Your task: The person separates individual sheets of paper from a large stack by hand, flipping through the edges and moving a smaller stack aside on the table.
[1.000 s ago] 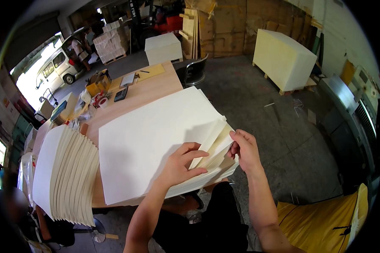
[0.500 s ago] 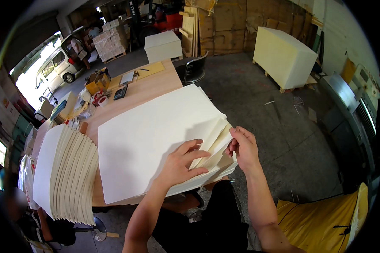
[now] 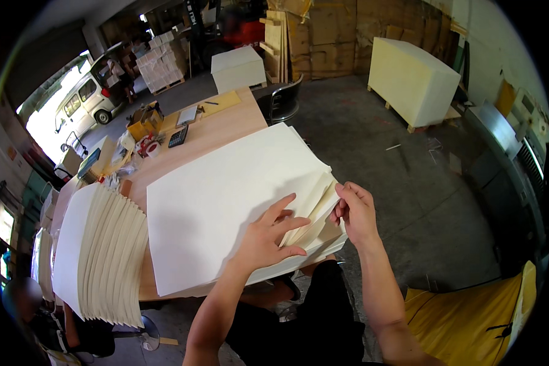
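Note:
A large stack of white paper sheets (image 3: 219, 189) lies on the wooden table (image 3: 222, 122) in front of me. Its near right corner is lifted and fanned into several loose layers. My left hand (image 3: 265, 238) rests over the stack beside these layers, fingers spread and holding nothing. At the lifted corner, my right hand (image 3: 357, 213) pinches the edge of the sheets between thumb and curled fingers; how many sheets it holds is hidden. To the left, a second paper stack (image 3: 107, 256) stands fanned in thick steps and hangs over the table's near edge.
Farther back on the table are a calculator (image 3: 178, 136), a tape roll (image 3: 152, 149) and a yellow box (image 3: 144, 122). A black chair (image 3: 285, 100) stands behind the table. A wrapped pallet (image 3: 412, 82) is at the far right, a yellow cover (image 3: 470, 317) nearby. A person (image 3: 55, 314) sits at lower left.
The whole view has shifted slightly. My left hand's index finger is raised and straighter than before. The right hand keeps its pinch on the sheet corner.

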Tool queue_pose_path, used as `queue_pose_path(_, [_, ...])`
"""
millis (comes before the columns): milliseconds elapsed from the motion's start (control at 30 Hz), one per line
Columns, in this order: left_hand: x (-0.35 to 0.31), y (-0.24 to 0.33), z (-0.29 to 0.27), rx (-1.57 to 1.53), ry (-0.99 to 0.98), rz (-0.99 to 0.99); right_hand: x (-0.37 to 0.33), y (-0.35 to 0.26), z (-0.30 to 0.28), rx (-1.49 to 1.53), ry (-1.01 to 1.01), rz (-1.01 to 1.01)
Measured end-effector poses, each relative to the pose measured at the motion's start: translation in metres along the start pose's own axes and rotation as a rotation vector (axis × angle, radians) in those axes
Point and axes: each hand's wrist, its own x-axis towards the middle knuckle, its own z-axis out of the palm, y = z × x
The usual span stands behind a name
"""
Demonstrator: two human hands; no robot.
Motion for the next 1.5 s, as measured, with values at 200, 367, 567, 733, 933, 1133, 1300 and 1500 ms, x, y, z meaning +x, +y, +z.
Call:
queue_pose_path(200, [0.001,-0.008,0.002,-0.094,0.004,-0.062,-0.02,0.019,-0.007,-0.574,0.338,-0.542])
queue_pose_path(367, [0.001,-0.006,0.002,-0.086,-0.003,-0.048,-0.047,0.029,-0.017,-1.122,-0.11,-0.841])
queue_pose_path(567, [0.004,0.009,0.008,0.471,-0.148,0.266,-0.052,0.052,-0.028,-1.111,-0.365,-0.585])
queue_pose_path(733, [0.009,0.005,0.011,0.445,-0.139,0.108,-0.048,0.049,-0.022,-1.075,-0.334,-0.559])
queue_pose_path(933, [0.01,0.0,0.012,0.413,-0.061,0.143,-0.042,0.02,-0.053,-1.052,-0.122,-0.522])
queue_pose_path(1133, [0.008,0.001,0.014,0.395,-0.039,0.044,-0.03,-0.008,-0.054,-1.513,-0.049,-0.13])
queue_pose_path(1300, [0.01,0.008,0.007,0.342,-0.001,0.065,-0.026,-0.019,-0.017,-1.116,0.018,-0.29])
queue_pose_path(1500, [0.009,0.003,0.007,0.178,0.006,0.051,-0.015,0.005,-0.012,-0.191,0.005,-0.024])
